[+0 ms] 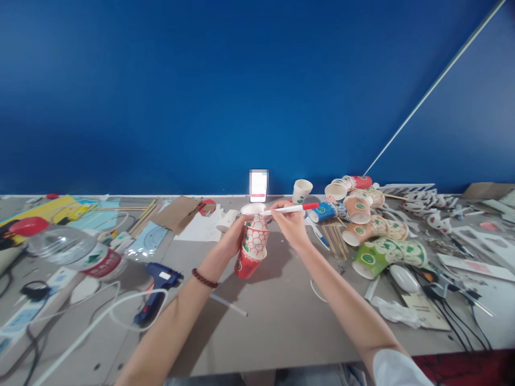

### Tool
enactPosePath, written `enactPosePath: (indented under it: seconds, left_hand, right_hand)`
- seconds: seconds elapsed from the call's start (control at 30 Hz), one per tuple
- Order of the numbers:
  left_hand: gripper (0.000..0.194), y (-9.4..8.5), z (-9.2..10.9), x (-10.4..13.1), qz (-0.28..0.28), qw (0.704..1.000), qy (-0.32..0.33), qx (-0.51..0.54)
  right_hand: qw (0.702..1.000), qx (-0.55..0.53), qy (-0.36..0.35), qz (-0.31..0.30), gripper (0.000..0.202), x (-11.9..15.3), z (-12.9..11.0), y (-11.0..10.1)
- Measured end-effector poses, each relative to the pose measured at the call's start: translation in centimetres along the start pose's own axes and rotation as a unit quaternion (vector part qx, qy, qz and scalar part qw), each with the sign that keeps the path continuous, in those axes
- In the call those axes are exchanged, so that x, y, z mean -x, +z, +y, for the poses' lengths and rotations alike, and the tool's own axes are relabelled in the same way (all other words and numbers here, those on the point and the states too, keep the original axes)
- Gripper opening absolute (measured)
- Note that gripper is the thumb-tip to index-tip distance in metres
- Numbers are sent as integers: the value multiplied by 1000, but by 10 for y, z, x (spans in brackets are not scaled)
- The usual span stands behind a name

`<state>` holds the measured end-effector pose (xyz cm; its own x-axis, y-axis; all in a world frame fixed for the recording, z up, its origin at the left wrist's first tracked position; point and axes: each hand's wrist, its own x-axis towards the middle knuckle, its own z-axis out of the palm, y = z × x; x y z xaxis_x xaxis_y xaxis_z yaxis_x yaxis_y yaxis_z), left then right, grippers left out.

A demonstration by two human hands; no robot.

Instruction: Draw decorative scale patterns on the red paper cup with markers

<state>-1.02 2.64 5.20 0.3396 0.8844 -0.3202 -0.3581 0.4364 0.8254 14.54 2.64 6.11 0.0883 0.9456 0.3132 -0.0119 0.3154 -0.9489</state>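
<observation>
My left hand (235,236) is closed around a joined column of paper cups (256,241). The column stands slightly tilted, with a red cup at its lower end and red scallop lines drawn on the white cup above. In my right hand (292,225) is a white marker (295,208) with a red end pointing right. Its other end is at the upper cup, near my left fingers; whether the tip touches the paper cannot be made out. Behind the cups, a lit phone (258,186) stands against the blue wall.
Several decorated cup columns, including a green one (368,260), lie to the right beside wooden sticks (335,241). A white cup (302,190) stands near the wall. Leftward are a blue glue gun (157,292), a plastic bottle (76,249), a power strip (40,316) and loose cables.
</observation>
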Motion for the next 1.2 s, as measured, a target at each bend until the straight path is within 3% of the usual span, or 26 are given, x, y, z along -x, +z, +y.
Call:
enactPosePath:
  seconds: [1.2]
  left_hand:
    - [39, -2, -1, 1, -57, 997, 4, 44]
  right_hand:
    - [999, -34, 26, 32, 1, -2, 5, -3]
